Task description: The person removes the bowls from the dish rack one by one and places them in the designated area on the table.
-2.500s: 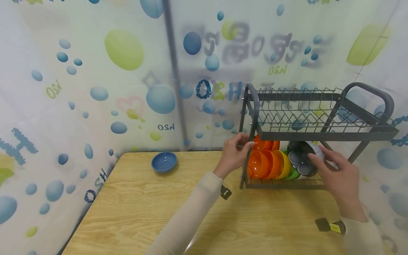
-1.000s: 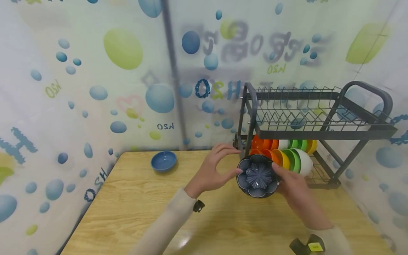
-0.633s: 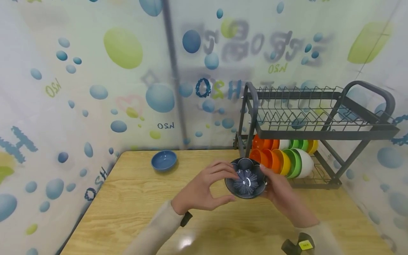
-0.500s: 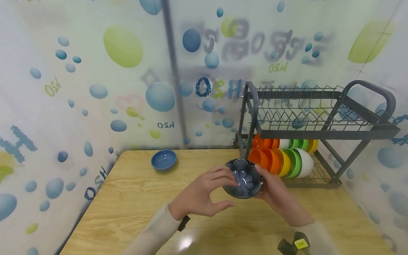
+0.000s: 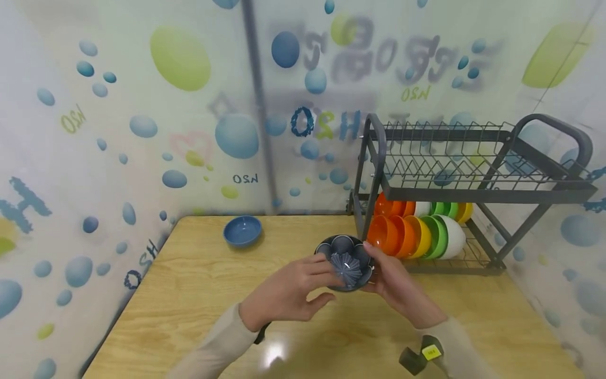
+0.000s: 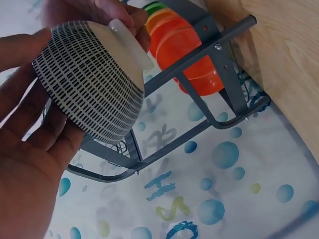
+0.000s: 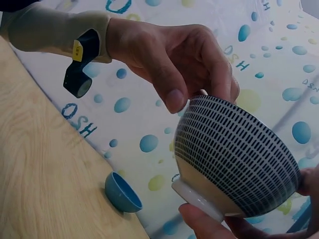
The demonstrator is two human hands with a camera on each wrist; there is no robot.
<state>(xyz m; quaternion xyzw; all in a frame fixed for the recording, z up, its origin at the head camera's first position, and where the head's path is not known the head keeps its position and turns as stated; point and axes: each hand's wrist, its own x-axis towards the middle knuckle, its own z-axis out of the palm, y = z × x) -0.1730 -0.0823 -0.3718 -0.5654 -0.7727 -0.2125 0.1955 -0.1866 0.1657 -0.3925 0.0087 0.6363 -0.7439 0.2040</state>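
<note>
My right hand (image 5: 397,287) grips a bowl (image 5: 365,266) with a dark, petal-patterned inside, its mouth tilted toward the head camera. Outside, the bowl (image 7: 234,154) is white with rows of dark dashes above a plain foot. The right thumb lies at the rim, and fingers of the right hand (image 7: 204,224) are at the foot. My left hand (image 5: 289,289) reaches over the bowl's left side, fingers bent slightly over its inside, thumb apart below. In the left wrist view, spread fingers of the left hand (image 6: 30,154) lie behind the bowl's rim.
At the right stands a two-tier dish rack (image 5: 473,195). Its lower tier holds two rows of orange, yellow, green and white bowls (image 5: 452,239). A small blue bowl (image 5: 242,242) rests at the table's (image 5: 189,295) back left. A patterned curtain (image 5: 199,147) hangs behind.
My right hand has lifted the petal-patterned bowl out of the lower tier and carried it left, uncovering the white bowl. My left hand has left the rack's post and come to the carried bowl.
</note>
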